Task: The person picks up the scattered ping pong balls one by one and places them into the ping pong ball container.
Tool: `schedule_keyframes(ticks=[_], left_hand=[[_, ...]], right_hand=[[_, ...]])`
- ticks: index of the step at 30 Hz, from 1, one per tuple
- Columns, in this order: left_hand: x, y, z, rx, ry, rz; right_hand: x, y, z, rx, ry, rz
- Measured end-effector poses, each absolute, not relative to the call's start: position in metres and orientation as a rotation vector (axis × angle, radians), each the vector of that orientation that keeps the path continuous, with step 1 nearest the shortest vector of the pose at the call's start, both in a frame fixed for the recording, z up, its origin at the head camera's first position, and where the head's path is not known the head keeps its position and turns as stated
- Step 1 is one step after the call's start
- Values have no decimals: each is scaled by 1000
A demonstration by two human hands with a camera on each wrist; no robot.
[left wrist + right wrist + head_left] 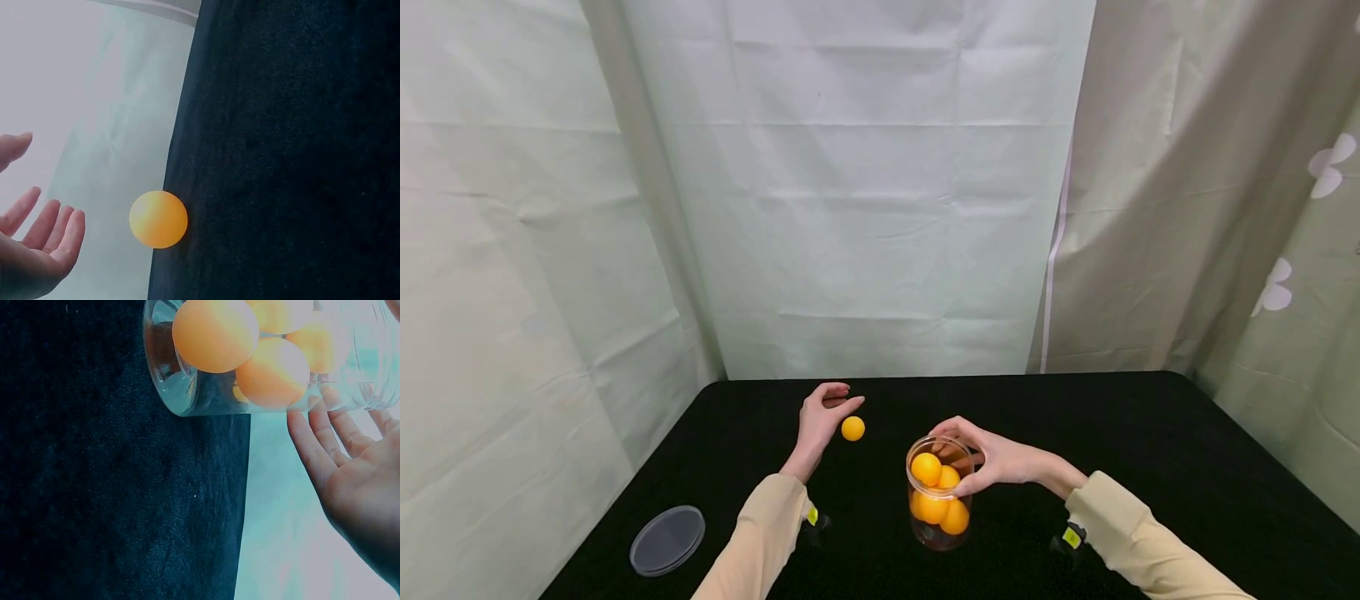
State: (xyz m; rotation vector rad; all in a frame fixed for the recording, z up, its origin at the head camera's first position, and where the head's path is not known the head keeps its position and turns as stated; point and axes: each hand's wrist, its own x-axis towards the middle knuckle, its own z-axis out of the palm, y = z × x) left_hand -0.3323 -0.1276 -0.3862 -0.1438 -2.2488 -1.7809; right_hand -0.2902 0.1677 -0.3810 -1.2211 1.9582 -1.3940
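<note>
My right hand (1000, 460) grips a clear jar (942, 537) near its rim, thumb at the near side and fingers round the far side. Several orange table tennis balls (927, 469) are inside the jar, and the right wrist view shows them through its wall (215, 334). To the left, my left hand (822, 421) is held over the table with fingers and thumb spread apart. One more orange table tennis ball (853, 428) is just right of that hand, below the thumb tip. In the left wrist view a gap separates this ball (159, 219) from the fingers.
A round, translucent lid (667, 540) lies on the black-covered table (1075, 417) at the front left, left of my left sleeve. Pale curtains (865, 208) hang behind the table and along both sides.
</note>
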Motion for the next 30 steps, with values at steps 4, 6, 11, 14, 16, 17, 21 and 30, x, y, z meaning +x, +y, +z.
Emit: schedule_keyframes(ticks=[4, 6, 11, 14, 16, 17, 21, 30], left_hand=[[-333, -128, -388, -111, -2249, -1791], [-334, -129, -390, -93, -2253, -1785], [-337, -129, -395, -47, -2265, -1759], [-335, -128, -397, -31, -2257, -1749], [-335, -127, -400, -22, -2252, -1714], [-336, -127, -401, -11, -2254, -1716], [-339, -127, -402, 31, -2271, -1707], [-339, -124, -404, 82, -2292, -1726]], right_hand=[[-290, 168, -381, -1220, 1961, -1393], [-290, 167, -381, -1220, 1963, -1395], [-289, 167, -381, -1222, 1963, -1396], [-288, 166, -381, -1226, 1957, -1398], [-288, 166, -382, -1227, 1955, -1400], [-288, 166, -382, -1226, 1953, -1403], [-287, 167, -381, -1227, 1953, -1405], [-287, 168, -382, -1235, 1936, -1411]])
